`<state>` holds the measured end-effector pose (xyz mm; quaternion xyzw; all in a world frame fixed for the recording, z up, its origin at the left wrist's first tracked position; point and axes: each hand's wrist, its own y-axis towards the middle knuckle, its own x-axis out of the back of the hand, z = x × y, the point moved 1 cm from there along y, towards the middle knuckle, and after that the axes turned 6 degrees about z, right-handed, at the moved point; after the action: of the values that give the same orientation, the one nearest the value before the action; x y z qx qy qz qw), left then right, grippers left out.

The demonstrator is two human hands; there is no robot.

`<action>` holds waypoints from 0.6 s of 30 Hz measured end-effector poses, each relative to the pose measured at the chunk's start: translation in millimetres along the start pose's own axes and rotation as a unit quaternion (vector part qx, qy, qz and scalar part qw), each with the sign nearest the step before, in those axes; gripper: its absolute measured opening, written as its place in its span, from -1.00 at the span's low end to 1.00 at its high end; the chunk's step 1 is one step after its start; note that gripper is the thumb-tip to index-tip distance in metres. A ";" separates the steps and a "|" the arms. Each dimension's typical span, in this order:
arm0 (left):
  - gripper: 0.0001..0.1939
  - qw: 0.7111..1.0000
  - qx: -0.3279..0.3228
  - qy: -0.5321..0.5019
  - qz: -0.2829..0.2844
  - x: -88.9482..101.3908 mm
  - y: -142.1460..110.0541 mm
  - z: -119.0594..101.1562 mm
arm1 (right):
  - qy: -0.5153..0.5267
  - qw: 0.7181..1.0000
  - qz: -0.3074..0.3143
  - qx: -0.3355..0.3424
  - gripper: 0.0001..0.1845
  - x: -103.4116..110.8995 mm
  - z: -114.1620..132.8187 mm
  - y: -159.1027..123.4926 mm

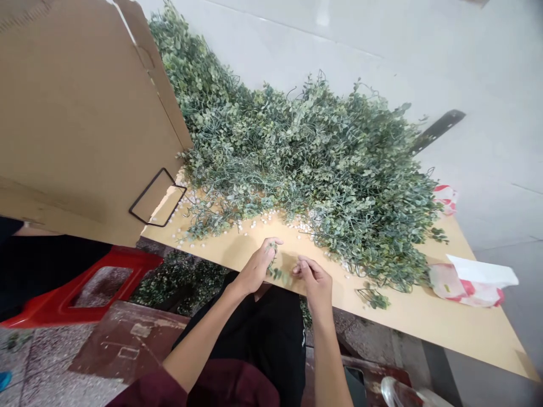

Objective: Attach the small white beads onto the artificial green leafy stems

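My left hand (257, 265) and my right hand (314, 281) meet at the near edge of a light wooden table (445, 322). Both pinch a small green artificial leaf sprig (278, 272) held between them. The left fingers curl around its upper end and the right fingertips grip its other end. Just beyond the hands lies a big heap of artificial green foliage (314, 164) covering most of the table. Small white beads (254, 221) are scattered along the heap's near edge.
A large cardboard box (76, 113) stands at the left, with a black wire frame (158, 198) by its corner. Red-and-white plastic bags (466, 285) lie at the table's right. A red stool (85, 288) and more foliage (178, 277) sit on the floor.
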<state>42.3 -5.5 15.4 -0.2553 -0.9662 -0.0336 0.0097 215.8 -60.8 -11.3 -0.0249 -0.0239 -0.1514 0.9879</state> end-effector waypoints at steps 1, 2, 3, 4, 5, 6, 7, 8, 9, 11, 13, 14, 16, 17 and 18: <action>-0.61 0.999 -0.004 0.034 0.015 3.9 1.0 0.0 | 0.021 1.000 -0.010 -0.003 -0.72 1.2 0.6 1.5; -0.61 0.998 -0.009 0.060 0.028 6.7 2.3 0.3 | 0.044 0.999 -0.015 -0.004 -0.71 1.3 1.5 3.0; -0.62 0.996 -0.016 0.079 0.037 8.5 3.9 1.0 | 0.065 0.998 -0.017 -0.003 -0.70 0.4 2.6 4.5; -0.64 0.994 -0.023 0.094 0.044 9.3 5.5 2.0 | 0.084 0.996 -0.016 -0.003 -0.70 -1.3 3.7 5.9; -0.65 0.992 -0.029 0.107 0.052 9.3 7.0 3.4 | 0.099 0.995 -0.013 -0.004 -0.70 -3.5 4.5 7.1; -0.66 0.990 -0.032 0.120 0.059 8.8 8.3 4.8 | 0.108 0.994 -0.009 -0.008 -0.70 -5.9 4.9 8.0; -0.68 0.988 -0.035 0.133 0.064 8.1 9.2 6.3 | 0.112 0.994 -0.004 -0.013 -0.71 -8.4 4.9 8.7; -0.69 0.986 -0.038 0.145 0.068 7.3 9.7 7.5 | 0.111 0.994 0.000 -0.017 -0.71 -10.8 4.7 9.1; -0.70 0.985 -0.041 0.155 0.071 6.6 9.9 8.6 | 0.107 0.994 0.005 -0.019 -0.72 -13.1 4.3 9.2; -0.70 0.982 -0.044 0.167 0.079 6.0 9.6 9.9 | 0.097 0.995 0.017 -0.016 -0.76 -16.9 3.5 8.7; -0.69 0.981 -0.044 0.169 0.090 6.4 8.9 10.4 | 0.098 0.995 0.034 -0.010 -0.80 -20.2 3.2 7.6; -0.68 0.980 -0.044 0.166 0.096 7.0 8.6 10.3 | 0.106 0.993 0.045 -0.009 -0.81 -21.7 3.2 6.9; -0.67 0.981 -0.043 0.154 0.106 8.4 8.2 9.9 | 0.127 0.989 0.072 -0.011 -0.84 -24.2 3.2 5.5; -0.67 0.982 -0.042 0.145 0.110 9.2 8.1 9.6 | 0.138 0.987 0.087 -0.014 -0.84 -25.2 3.1 4.8; -0.67 0.983 -0.041 0.136 0.115 10.0 8.1 9.4 | 0.147 0.984 0.100 -0.018 -0.85 -25.9 2.8 4.3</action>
<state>37.6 7.1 6.9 -0.3580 -0.9178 -0.1062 0.1347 192.3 -48.8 -10.1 -0.0221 0.1271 -0.0540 0.9902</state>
